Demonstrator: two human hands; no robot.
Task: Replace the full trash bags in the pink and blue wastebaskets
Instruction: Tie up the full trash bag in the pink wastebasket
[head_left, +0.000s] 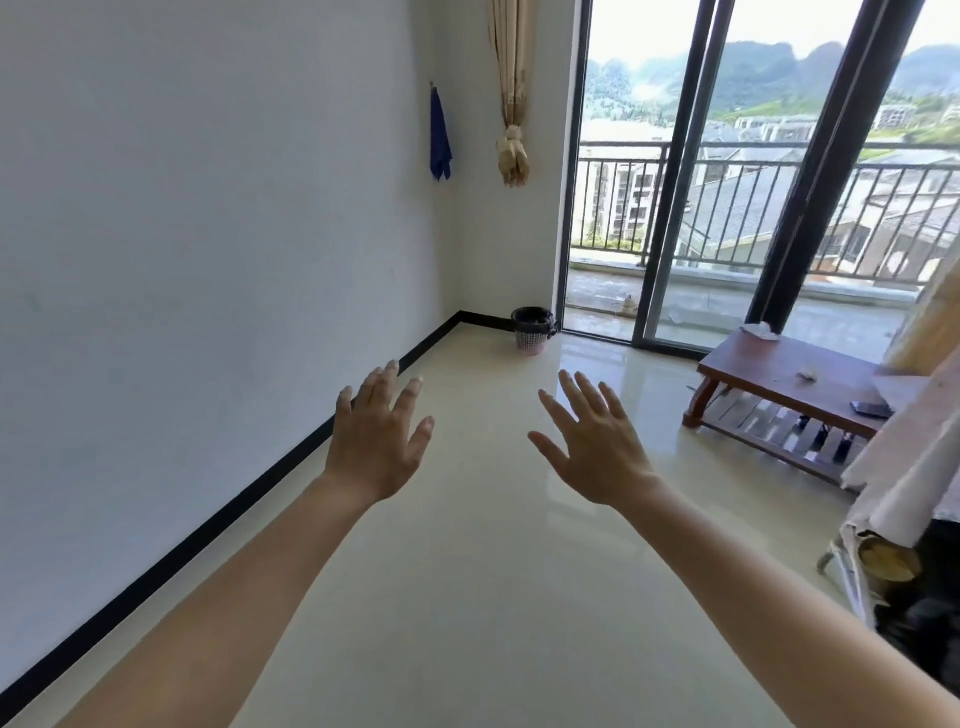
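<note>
A small pink wastebasket (530, 343) stands on the floor in the far corner, beside the glass door frame. A black trash bag (531, 318) lines it and folds over its rim. My left hand (375, 441) and my right hand (597, 447) are stretched out in front of me above the floor, fingers spread and straight, holding nothing. Both hands are well short of the basket. No blue wastebasket is in view.
A low wooden table (795, 384) with a phone (872, 409) on it stands at the right. Cloth-covered furniture (914, 467) fills the right edge. The white wall (208, 260) runs along the left, and sliding glass doors (727, 208) face a balcony. Glossy tile floor (493, 571) lies between.
</note>
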